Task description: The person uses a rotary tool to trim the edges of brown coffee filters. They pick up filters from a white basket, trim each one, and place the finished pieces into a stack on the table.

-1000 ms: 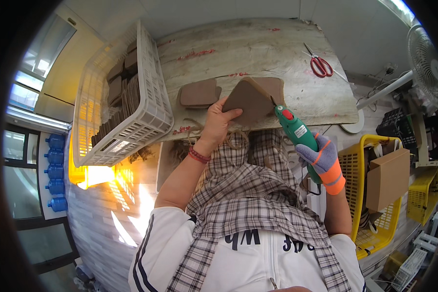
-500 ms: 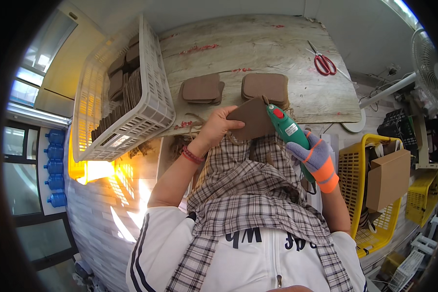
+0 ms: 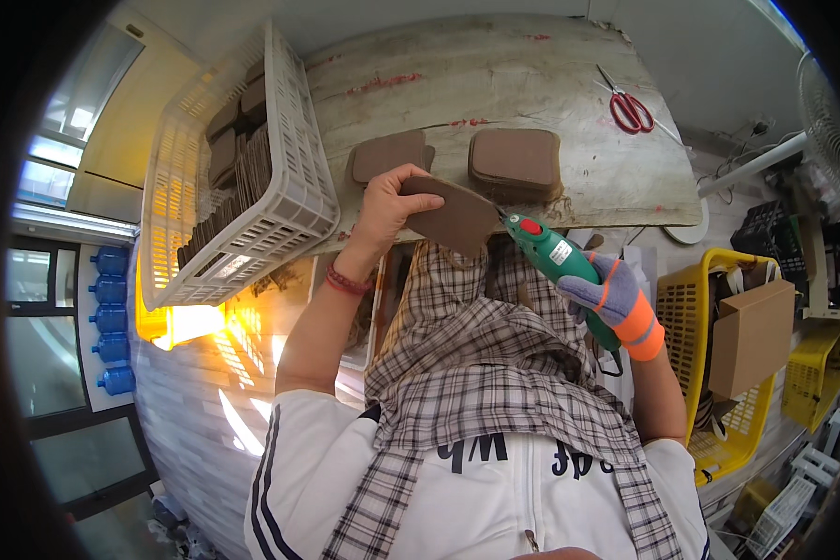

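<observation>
My bare left hand [image 3: 390, 207] pinches a flat brown rounded-corner piece [image 3: 450, 217] between thumb and fingers, holding it tilted over my lap near the table's front edge. In a grey-and-orange glove, my right hand [image 3: 616, 303] is wrapped round a green handheld electric tool [image 3: 555, 254] with a red switch. The tool's thin tip points at the right edge of the piece; whether they touch I cannot tell. Beyond my hands, a low stack of brown pieces [image 3: 389, 155] and a taller, neater stack [image 3: 515, 159] lie on the table.
A white plastic crate [image 3: 301, 154] holding many brown pieces stands at the left. Red-handled scissors [image 3: 631, 113] lie at the table's [image 3: 495, 75] far right. On the right side are a yellow basket [image 3: 686, 317] with a cardboard box [image 3: 754, 338] and a fan [image 3: 831, 126].
My left hand has moved left and slightly up with the brown piece, which is now tilted differently. My right hand and the tool have shifted a little right and down.
</observation>
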The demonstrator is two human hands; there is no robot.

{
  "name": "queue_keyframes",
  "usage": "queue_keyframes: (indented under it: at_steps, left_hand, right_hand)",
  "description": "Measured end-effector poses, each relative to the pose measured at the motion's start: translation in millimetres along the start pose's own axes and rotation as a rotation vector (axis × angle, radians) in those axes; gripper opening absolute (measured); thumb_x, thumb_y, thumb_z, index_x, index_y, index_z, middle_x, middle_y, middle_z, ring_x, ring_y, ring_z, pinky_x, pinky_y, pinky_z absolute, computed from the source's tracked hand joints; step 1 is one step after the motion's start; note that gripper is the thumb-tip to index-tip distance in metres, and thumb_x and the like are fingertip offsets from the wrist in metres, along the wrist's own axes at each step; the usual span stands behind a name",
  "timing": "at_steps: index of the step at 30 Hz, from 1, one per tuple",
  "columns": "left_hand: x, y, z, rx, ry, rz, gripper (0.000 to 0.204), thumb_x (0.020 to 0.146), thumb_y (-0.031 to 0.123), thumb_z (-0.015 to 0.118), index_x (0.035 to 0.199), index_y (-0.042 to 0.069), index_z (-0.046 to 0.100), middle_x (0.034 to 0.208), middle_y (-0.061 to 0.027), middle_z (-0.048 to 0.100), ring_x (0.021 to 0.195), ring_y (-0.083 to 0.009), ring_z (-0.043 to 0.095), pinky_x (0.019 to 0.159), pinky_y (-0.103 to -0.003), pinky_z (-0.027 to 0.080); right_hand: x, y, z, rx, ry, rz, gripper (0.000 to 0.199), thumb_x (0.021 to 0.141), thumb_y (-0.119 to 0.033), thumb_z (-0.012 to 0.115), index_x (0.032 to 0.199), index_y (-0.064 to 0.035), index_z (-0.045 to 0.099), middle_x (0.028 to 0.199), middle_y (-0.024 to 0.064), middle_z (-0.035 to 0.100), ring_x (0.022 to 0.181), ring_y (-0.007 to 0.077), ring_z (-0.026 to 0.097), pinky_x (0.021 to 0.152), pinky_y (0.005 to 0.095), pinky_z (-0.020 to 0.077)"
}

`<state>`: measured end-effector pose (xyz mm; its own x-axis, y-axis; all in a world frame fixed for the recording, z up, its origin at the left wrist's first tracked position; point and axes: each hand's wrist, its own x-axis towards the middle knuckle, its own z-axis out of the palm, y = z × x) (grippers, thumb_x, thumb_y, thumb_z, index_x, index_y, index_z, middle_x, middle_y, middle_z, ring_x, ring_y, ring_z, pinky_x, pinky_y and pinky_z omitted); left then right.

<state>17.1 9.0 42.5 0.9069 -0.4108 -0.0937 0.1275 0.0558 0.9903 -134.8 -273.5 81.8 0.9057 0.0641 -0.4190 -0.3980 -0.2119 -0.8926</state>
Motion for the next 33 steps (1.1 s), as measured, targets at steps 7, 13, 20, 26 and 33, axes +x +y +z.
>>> queue_keyframes:
  at_steps: [7, 13, 20, 26, 33]
  left_hand:
    - [0.7, -1.7, 0.0, 0.054, -0.095, -0.056, 0.016, 0.073, -0.002, 0.07, 0.087, 0.003, 0.064, 0.079, -0.001, 0.065, 0.071, -0.0073, 0.06, 0.066, -0.021, 0.048]
    - [-2.3, -0.4, 10.5, 0.1, -0.18, -0.13, 0.016, 0.072, -0.001, 0.071, 0.087, 0.001, 0.064, 0.08, -0.0019, 0.066, 0.071, -0.0074, 0.061, 0.067, -0.021, 0.049]
    - [-2.0, 5.5, 21.3, 0.177, -0.304, -0.206, 0.018, 0.069, -0.001, 0.073, 0.085, 0.001, 0.066, 0.076, -0.0019, 0.066, 0.069, -0.0075, 0.06, 0.065, -0.022, 0.048]
    - [2.7, -5.2, 18.6, 0.251, -0.391, -0.198, 0.025, 0.068, -0.003, 0.072, 0.091, 0.002, 0.064, 0.081, -0.0004, 0.065, 0.072, -0.0065, 0.058, 0.067, -0.021, 0.047]
    - [-4.4, -27.8, -6.7, -0.393, 0.109, -0.15, 0.023, 0.078, -0.003, 0.067, 0.099, 0.003, 0.06, 0.094, -0.007, 0.065, 0.09, -0.0164, 0.062, 0.083, -0.033, 0.051]
  right_hand:
    - [2.6, 6.1, 2.3, -0.016, -0.04, -0.024, 0.036, 0.077, -0.03, 0.075, 0.094, -0.0017, 0.061, 0.065, -0.001, 0.058, 0.053, 0.0041, 0.051, 0.048, 0.0193, 0.04]
    - [3.4, 5.6, 7.3, -0.012, -0.045, -0.022, 0.038, 0.077, -0.03, 0.075, 0.097, -0.0012, 0.06, 0.065, -0.0007, 0.058, 0.053, 0.0036, 0.051, 0.048, 0.0184, 0.0403]
    - [7.6, 2.7, 13.6, 0.03, -0.071, -0.032, 0.038, 0.077, -0.028, 0.076, 0.097, -0.0009, 0.06, 0.065, -0.0008, 0.059, 0.053, 0.0035, 0.051, 0.047, 0.018, 0.0401]
    - [16.0, -8.2, 22.3, -0.092, -0.069, -0.105, 0.04, 0.076, -0.03, 0.076, 0.099, -0.0006, 0.06, 0.064, -0.0004, 0.059, 0.053, 0.0036, 0.051, 0.048, 0.0193, 0.0401]
    - [31.2, 7.0, 28.9, 0.056, 0.132, -0.109, 0.042, 0.077, -0.03, 0.075, 0.101, 0.0011, 0.06, 0.07, 0.001, 0.06, 0.06, 0.0039, 0.052, 0.053, 0.0198, 0.0426]
